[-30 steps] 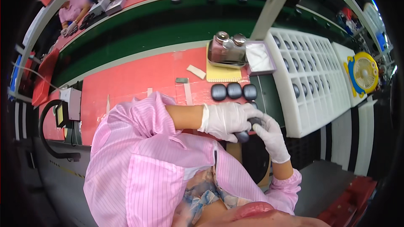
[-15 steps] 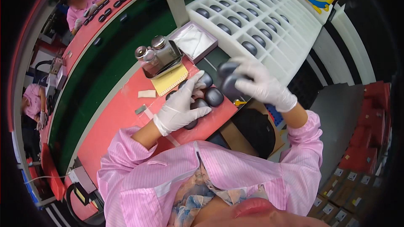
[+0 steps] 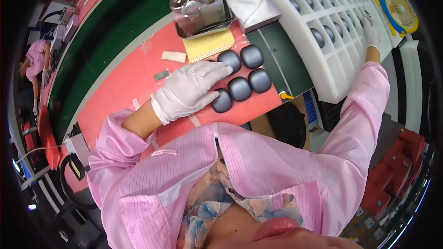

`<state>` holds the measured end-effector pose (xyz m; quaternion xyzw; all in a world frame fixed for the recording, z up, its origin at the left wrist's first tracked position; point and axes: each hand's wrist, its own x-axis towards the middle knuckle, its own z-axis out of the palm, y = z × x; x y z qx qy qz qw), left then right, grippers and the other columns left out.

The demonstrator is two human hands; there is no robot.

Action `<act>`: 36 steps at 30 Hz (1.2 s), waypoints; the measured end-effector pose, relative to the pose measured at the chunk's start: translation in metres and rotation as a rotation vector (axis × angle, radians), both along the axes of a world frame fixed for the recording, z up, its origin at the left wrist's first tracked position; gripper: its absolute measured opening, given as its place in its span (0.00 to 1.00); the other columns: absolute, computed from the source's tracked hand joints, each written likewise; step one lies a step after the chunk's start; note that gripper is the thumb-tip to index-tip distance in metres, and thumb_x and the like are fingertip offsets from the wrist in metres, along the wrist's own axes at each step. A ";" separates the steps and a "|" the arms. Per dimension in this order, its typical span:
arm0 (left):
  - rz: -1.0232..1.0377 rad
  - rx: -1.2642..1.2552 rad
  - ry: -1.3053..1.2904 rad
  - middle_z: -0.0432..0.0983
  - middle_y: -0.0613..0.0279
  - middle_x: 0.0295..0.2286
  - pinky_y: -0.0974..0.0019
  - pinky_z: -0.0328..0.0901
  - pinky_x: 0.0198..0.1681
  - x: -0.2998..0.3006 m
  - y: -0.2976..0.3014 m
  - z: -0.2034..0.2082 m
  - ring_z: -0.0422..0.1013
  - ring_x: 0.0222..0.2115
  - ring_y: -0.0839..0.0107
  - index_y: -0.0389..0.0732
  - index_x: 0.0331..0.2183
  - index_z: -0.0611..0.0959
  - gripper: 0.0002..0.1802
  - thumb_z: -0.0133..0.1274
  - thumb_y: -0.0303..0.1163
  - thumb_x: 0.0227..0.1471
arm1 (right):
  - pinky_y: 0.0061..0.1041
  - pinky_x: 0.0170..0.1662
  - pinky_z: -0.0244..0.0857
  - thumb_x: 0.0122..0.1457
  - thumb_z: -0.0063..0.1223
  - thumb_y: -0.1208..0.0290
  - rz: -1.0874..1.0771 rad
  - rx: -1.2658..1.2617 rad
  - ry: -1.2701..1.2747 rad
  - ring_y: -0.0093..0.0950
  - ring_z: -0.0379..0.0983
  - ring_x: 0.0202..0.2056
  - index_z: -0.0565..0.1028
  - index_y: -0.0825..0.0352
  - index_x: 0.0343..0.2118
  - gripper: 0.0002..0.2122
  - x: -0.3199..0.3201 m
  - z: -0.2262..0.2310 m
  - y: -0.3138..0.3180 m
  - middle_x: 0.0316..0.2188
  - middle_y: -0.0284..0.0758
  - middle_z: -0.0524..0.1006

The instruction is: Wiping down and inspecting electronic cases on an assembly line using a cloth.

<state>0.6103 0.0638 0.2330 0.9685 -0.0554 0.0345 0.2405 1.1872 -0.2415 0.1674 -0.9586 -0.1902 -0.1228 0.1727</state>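
Note:
Several dark grey, glossy rounded cases (image 3: 239,89) lie in two rows on the red mat. My left hand (image 3: 187,85), in a white glove, rests flat over the left end of these rows. Its fingers are stretched out, the tips touching the nearest cases, and part of a case is covered by the hand. Far to the right, my gloved right hand (image 3: 370,34) reaches over the white compartment tray (image 3: 330,71). Its fingertips are around a dark case (image 3: 367,14) at one compartment. More such cases sit in other compartments, one apiece.
Behind the left hand stand a metal tray of lidded glass jars (image 3: 200,11), a yellow notepad (image 3: 210,45) and a box with white cloth (image 3: 251,4). A yellow-and-blue fan (image 3: 397,9) is past the white tray. A green conveyor belt (image 3: 101,23) runs on the left; another person sits beyond.
My right hand has gone from above the mat's right side, where it held two cases, to the far part of the white tray. My left hand has flattened over the cases. The view has shifted.

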 end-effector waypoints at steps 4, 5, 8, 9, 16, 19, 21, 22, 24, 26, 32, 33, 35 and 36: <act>-0.107 0.093 -0.060 0.73 0.54 0.44 0.60 0.66 0.46 -0.010 -0.020 -0.017 0.71 0.43 0.60 0.38 0.49 0.73 0.28 0.56 0.29 0.42 | 0.31 0.50 0.64 0.59 0.47 0.59 0.236 0.396 -0.243 0.39 0.73 0.47 0.72 0.62 0.51 0.20 -0.111 0.033 0.039 0.45 0.45 0.76; -0.124 0.154 -0.068 0.73 0.55 0.44 0.61 0.67 0.45 -0.013 -0.021 -0.027 0.71 0.43 0.60 0.37 0.49 0.73 0.27 0.55 0.29 0.42 | 0.28 0.48 0.65 0.60 0.48 0.63 0.440 0.587 -0.152 0.37 0.74 0.46 0.72 0.61 0.52 0.18 -0.174 0.048 0.056 0.43 0.44 0.77; -0.110 0.274 -0.115 0.72 0.57 0.42 0.62 0.68 0.42 -0.031 -0.023 -0.034 0.71 0.41 0.61 0.38 0.49 0.73 0.27 0.53 0.29 0.43 | 0.25 0.44 0.66 0.60 0.51 0.70 0.476 0.233 0.125 0.25 0.74 0.39 0.72 0.70 0.50 0.16 -0.344 0.061 0.080 0.37 0.39 0.78; -0.101 0.266 -0.053 0.72 0.57 0.40 0.62 0.68 0.40 -0.033 -0.024 -0.035 0.71 0.39 0.61 0.38 0.50 0.72 0.28 0.53 0.28 0.43 | 0.27 0.41 0.66 0.58 0.53 0.67 0.572 0.134 0.180 0.29 0.74 0.34 0.72 0.69 0.49 0.17 -0.381 0.066 0.087 0.31 0.40 0.77; -0.165 0.058 0.176 0.69 0.55 0.36 0.57 0.66 0.41 -0.037 -0.017 -0.031 0.69 0.39 0.54 0.41 0.46 0.71 0.32 0.63 0.27 0.35 | 0.32 0.39 0.67 0.53 0.58 0.68 0.653 0.069 0.117 0.35 0.74 0.34 0.73 0.68 0.46 0.18 -0.442 0.006 0.081 0.31 0.40 0.76; -0.258 0.069 0.220 0.69 0.55 0.36 0.57 0.65 0.42 -0.036 0.004 -0.017 0.68 0.40 0.55 0.42 0.45 0.73 0.30 0.64 0.28 0.35 | 0.31 0.43 0.67 0.52 0.60 0.70 0.476 0.196 0.464 0.35 0.74 0.38 0.71 0.69 0.47 0.19 -0.449 0.012 0.085 0.36 0.41 0.76; -0.240 0.068 0.317 0.69 0.56 0.36 0.57 0.64 0.44 -0.026 0.021 0.001 0.68 0.41 0.56 0.43 0.42 0.76 0.26 0.64 0.30 0.36 | 0.28 0.47 0.66 0.49 0.62 0.71 0.501 0.458 0.529 0.34 0.73 0.40 0.70 0.69 0.47 0.21 -0.454 -0.004 0.084 0.39 0.41 0.74; -0.220 0.052 0.283 0.70 0.54 0.39 0.58 0.64 0.46 -0.018 0.027 0.006 0.67 0.44 0.55 0.41 0.39 0.78 0.22 0.64 0.34 0.38 | 0.27 0.49 0.65 0.48 0.63 0.72 0.520 0.588 0.561 0.34 0.72 0.42 0.70 0.69 0.47 0.22 -0.455 -0.008 0.083 0.41 0.40 0.73; -0.220 0.166 0.211 0.68 0.51 0.48 0.59 0.62 0.51 -0.003 0.041 0.004 0.65 0.49 0.54 0.39 0.42 0.79 0.25 0.64 0.35 0.38 | 0.33 0.58 0.57 0.49 0.60 0.69 0.664 0.462 0.601 0.40 0.65 0.54 0.69 0.69 0.46 0.21 -0.472 0.016 0.088 0.49 0.48 0.69; -0.309 0.241 0.247 0.64 0.50 0.54 0.61 0.60 0.55 0.017 0.042 0.005 0.63 0.52 0.52 0.38 0.44 0.78 0.27 0.63 0.37 0.40 | 0.38 0.62 0.50 0.47 0.59 0.64 0.678 0.316 0.354 0.48 0.56 0.60 0.70 0.69 0.44 0.21 -0.488 0.000 0.092 0.56 0.56 0.61; -0.128 0.136 0.568 0.62 0.50 0.52 0.57 0.64 0.51 0.005 0.045 0.009 0.67 0.48 0.51 0.42 0.42 0.80 0.27 0.64 0.42 0.37 | 0.39 0.53 0.62 0.40 0.57 0.65 0.832 0.157 0.609 0.52 0.65 0.48 0.70 0.73 0.36 0.20 -0.499 0.018 0.116 0.46 0.56 0.65; -0.182 0.167 0.502 0.61 0.50 0.53 0.58 0.63 0.51 0.004 0.045 0.006 0.67 0.48 0.52 0.42 0.40 0.81 0.26 0.64 0.42 0.37 | 0.38 0.51 0.63 0.40 0.57 0.65 0.833 0.229 0.504 0.50 0.65 0.47 0.70 0.74 0.35 0.20 -0.498 0.009 0.108 0.45 0.54 0.65; -0.203 0.150 0.503 0.66 0.49 0.48 0.57 0.60 0.54 0.007 0.037 0.008 0.64 0.49 0.51 0.40 0.35 0.83 0.23 0.67 0.37 0.33 | 0.37 0.50 0.63 0.40 0.58 0.65 0.849 0.343 0.448 0.49 0.65 0.46 0.69 0.74 0.35 0.20 -0.495 0.001 0.093 0.46 0.52 0.64; -0.219 0.160 0.541 0.67 0.50 0.48 0.57 0.60 0.54 0.011 0.035 0.008 0.65 0.49 0.51 0.41 0.35 0.83 0.22 0.67 0.37 0.32 | 0.36 0.51 0.63 0.40 0.58 0.67 0.832 0.319 0.536 0.48 0.65 0.47 0.70 0.72 0.35 0.19 -0.486 0.012 0.082 0.46 0.51 0.64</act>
